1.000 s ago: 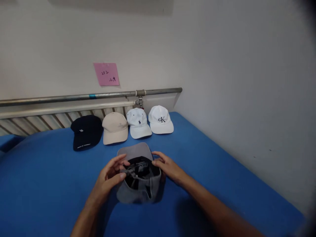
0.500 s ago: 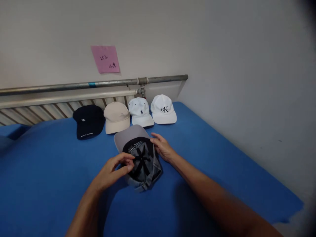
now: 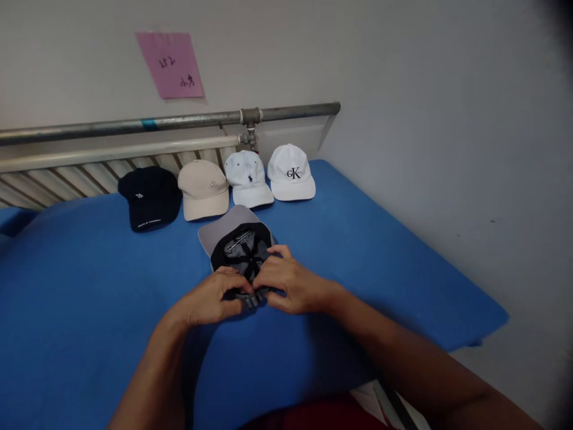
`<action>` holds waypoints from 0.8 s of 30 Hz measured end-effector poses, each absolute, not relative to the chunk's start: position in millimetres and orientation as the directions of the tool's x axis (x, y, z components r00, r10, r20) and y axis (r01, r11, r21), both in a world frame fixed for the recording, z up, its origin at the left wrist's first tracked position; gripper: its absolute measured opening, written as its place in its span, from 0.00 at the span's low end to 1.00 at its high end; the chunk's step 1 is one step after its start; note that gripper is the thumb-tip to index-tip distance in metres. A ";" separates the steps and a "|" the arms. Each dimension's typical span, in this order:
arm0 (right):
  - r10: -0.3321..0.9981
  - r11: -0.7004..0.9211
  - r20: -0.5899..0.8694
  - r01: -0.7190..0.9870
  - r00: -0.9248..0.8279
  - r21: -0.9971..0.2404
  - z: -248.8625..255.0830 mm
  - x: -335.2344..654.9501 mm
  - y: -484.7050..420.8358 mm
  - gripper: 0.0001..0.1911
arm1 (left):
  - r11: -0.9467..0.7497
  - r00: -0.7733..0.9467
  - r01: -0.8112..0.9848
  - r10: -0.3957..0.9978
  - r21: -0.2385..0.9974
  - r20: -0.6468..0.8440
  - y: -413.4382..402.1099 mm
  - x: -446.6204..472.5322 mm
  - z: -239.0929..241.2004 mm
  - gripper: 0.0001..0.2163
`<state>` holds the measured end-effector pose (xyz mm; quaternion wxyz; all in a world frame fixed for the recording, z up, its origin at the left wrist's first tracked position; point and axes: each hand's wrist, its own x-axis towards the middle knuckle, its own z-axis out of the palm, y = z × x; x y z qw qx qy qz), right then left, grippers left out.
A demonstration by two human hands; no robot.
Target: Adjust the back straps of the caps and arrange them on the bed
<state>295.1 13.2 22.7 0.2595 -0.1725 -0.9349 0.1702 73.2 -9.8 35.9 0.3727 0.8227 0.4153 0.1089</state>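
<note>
A grey baseball cap [image 3: 231,226] lies upside down on the blue surface, its brim pointing away from me and its dark lining showing. At the back of the cap, my left hand [image 3: 215,298] pinches the left side of the rim by the strap. Facing it, my right hand [image 3: 290,279] grips the rim on the other side of the strap, fingers bent. The strap with its buckle [image 3: 253,300] shows between the two hands. My fingertips partly hide the cap's rear edge.
Behind stand a black cap [image 3: 152,198], a beige cap [image 3: 203,190], a pale cap with a small emblem [image 3: 248,179] and a white lettered cap [image 3: 292,173]. The blue surface [image 3: 380,257] meets a radiator [image 3: 67,182], a metal pipe [image 3: 192,122] and a wall with a pink note [image 3: 171,65].
Both hands have moved to the cap's back edge, the right one from its right side, and now grip beside the strap. The view has tilted down, bringing red cloth in at the bottom.
</note>
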 end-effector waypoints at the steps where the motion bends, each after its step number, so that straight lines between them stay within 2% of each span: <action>1: 0.415 0.885 0.418 0.251 -0.808 -0.393 20.3 294.9 14.8 0.07 | -0.368 0.635 0.594 0.760 0.715 -0.137 -9.1 72.8 36.0 0.09; 9: 0.500 0.855 0.562 0.270 -0.659 -0.444 17.0 297.2 21.3 0.06 | -0.158 0.624 0.441 0.762 0.883 -0.175 -5.6 65.6 41.0 0.13; 15: 0.377 0.922 0.682 0.188 -0.627 -0.337 26.0 291.9 5.5 0.02 | 0.101 0.538 0.296 0.804 0.950 -0.253 -7.9 67.2 36.0 0.09; 19: 0.368 0.928 0.678 0.205 -0.636 -0.311 23.9 288.9 1.4 0.05 | 0.140 0.477 0.262 0.842 0.955 -0.254 -6.2 67.9 33.6 0.09; 24: 0.392 0.913 0.695 0.163 -0.602 -0.373 20.3 288.3 4.5 0.06 | 0.163 0.462 0.208 0.853 0.964 -0.244 -7.2 67.1 32.2 0.09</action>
